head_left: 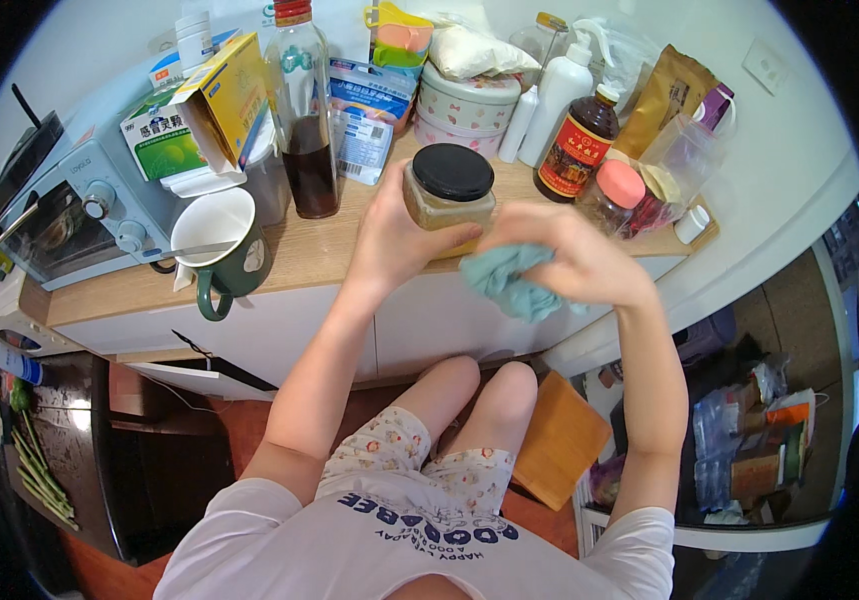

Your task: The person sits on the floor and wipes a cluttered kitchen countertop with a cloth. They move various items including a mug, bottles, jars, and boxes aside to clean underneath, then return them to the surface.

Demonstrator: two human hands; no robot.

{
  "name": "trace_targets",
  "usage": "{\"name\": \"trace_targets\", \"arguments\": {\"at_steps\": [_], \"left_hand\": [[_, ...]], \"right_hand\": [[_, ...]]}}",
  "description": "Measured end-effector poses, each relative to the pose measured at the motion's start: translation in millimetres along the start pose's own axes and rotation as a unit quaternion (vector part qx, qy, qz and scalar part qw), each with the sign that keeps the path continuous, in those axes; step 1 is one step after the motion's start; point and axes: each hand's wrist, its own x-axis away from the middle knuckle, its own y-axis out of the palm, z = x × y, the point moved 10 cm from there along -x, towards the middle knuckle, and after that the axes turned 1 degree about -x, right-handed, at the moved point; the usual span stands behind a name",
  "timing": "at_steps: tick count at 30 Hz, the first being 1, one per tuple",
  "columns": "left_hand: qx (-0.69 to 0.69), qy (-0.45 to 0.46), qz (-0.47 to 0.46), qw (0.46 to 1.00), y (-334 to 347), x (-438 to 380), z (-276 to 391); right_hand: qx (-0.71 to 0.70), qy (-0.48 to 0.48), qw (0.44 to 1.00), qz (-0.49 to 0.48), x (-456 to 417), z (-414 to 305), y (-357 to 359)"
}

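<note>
My left hand (pixel 414 232) grips a square glass jar (pixel 448 214) by its side, near the front edge of the wooden counter (pixel 317 251). A black lid (pixel 453 172) covers the jar, and its contents look yellowish. Close to the jar's right side, my right hand (pixel 572 251) holds a crumpled teal cloth (pixel 512 281). That hand is slightly blurred, and whether the cloth touches the jar is hard to tell. A green mug (pixel 245 259) with a white inside stands to the left, with a flat metal utensil (pixel 208 249) across it.
Behind the jar are a tall bottle of dark liquid (pixel 311 165), a blue pouch (pixel 362 112) and round tins (pixel 467 105). A dark bottle with a red label (pixel 578 146) and a pink-lidded jar (pixel 617 191) stand right. A blue toaster oven (pixel 99 202) stands left.
</note>
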Motion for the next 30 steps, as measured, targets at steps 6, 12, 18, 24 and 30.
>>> {"name": "trace_targets", "arguments": {"at_steps": [6, 12, 18, 24, 30], "left_hand": [[0.008, -0.002, 0.005, 1.000, -1.0, 0.2, 0.4], [-0.014, 0.009, -0.005, 1.000, 4.7, -1.5, 5.0], [0.044, -0.026, -0.003, 0.999, -4.2, 3.2, 4.9], [-0.105, 0.048, 0.026, 0.993, -32.6, 10.8, 30.5], [-0.202, 0.042, 0.089, 0.974, -80.7, 38.2, 50.9]], "right_hand": [[0.112, 0.008, 0.973, 0.204, -36.3, 9.5, -79.8], [0.212, -0.045, 0.972, 0.096, -72.2, 12.2, -8.2], [0.079, 0.021, 0.995, 0.063, -1.2, 5.8, -1.7], [0.147, 0.154, 0.938, 0.273, 106.9, 78.2, -48.5], [0.312, 0.197, 0.885, 0.285, 82.2, 69.6, -31.4]]}}
